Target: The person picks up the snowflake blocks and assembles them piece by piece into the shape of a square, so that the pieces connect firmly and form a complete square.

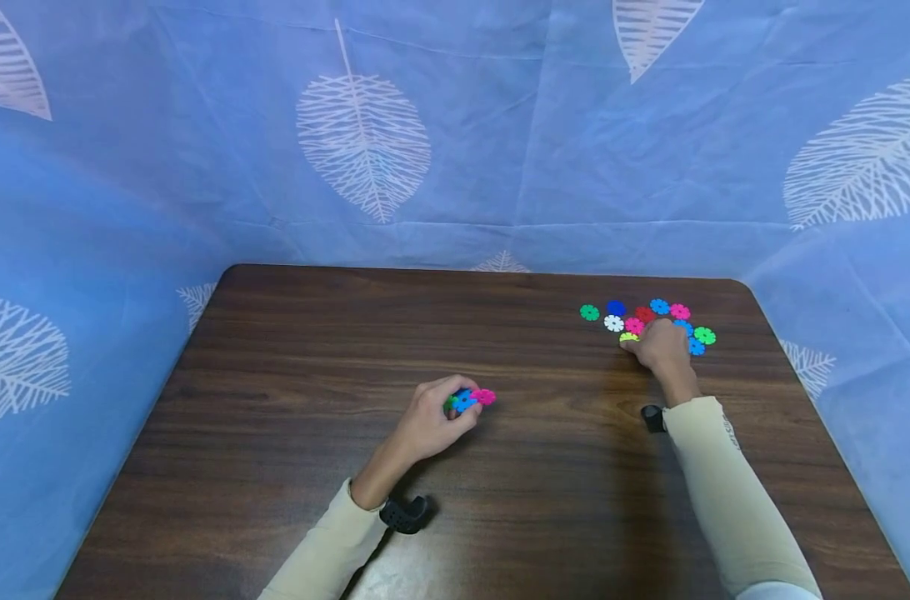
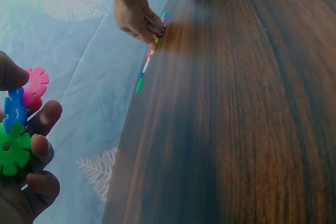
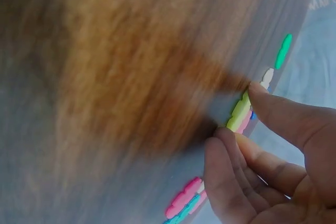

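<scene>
My left hand (image 1: 428,421) grips a small joined chain of notched plastic discs above the middle of the table. In the left wrist view, a green disc (image 2: 14,149), a blue disc (image 2: 16,111) seen nearly edge-on and a pink disc (image 2: 37,83) link together in its fingers. At the far right, my right hand (image 1: 663,346) is down among loose flower-shaped discs. Its thumb and finger pinch a yellow disc (image 3: 240,111) at opposite edges, close to the tabletop. That hand hides part of the group in the head view.
Around the right hand lie a green disc (image 1: 589,312), a white disc (image 1: 613,323), a red disc (image 1: 645,315) and several others in blue, pink and green. The brown wooden table (image 1: 312,333) ends at a blue leaf-patterned cloth (image 1: 470,142).
</scene>
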{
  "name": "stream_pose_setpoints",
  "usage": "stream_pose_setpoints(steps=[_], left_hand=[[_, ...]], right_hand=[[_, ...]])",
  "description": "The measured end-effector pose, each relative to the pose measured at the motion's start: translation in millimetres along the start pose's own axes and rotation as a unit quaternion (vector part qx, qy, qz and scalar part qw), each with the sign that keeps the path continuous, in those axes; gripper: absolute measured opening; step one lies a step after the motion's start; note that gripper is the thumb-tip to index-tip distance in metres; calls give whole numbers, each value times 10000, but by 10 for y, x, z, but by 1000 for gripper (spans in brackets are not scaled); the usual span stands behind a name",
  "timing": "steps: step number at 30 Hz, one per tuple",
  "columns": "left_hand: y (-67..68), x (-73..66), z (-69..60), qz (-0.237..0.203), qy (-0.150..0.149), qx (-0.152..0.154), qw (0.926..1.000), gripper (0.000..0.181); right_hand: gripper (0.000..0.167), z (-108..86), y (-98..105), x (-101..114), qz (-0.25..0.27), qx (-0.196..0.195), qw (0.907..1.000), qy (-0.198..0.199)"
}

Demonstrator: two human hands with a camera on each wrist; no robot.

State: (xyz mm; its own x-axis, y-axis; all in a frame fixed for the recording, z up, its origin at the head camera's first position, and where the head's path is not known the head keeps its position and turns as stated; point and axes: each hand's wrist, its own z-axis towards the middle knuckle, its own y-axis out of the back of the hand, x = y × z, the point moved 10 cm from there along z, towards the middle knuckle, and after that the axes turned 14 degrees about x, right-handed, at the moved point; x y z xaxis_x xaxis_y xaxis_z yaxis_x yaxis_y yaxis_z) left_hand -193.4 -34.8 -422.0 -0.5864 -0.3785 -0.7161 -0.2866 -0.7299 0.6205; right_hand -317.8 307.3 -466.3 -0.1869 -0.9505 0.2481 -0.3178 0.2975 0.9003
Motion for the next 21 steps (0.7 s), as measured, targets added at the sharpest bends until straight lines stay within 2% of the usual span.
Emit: stream_pose_setpoints(steps=[3,8,12,17,21], left_hand=[[-2,7,-14,8,6,-23,10000,15],[-5,36,-31,-155,183,8,9997,16],[-17,50,-35,-212,292,53,9993,17],[-22,71,-31,-211,309,69,9993,17],[1,88,-18,-218,306,29,9993,16]], right_hand=[[51,1,-16,-22,-236,70,9996,-140],[57,-21,-45,-52,-259,141,9993,-243],[57,-56,-38,-60,-147,23,9997,-179],[35,-78,19,-116,364,-382,9986,36],[25,-97,37,-148,656,-463,9967,83]])
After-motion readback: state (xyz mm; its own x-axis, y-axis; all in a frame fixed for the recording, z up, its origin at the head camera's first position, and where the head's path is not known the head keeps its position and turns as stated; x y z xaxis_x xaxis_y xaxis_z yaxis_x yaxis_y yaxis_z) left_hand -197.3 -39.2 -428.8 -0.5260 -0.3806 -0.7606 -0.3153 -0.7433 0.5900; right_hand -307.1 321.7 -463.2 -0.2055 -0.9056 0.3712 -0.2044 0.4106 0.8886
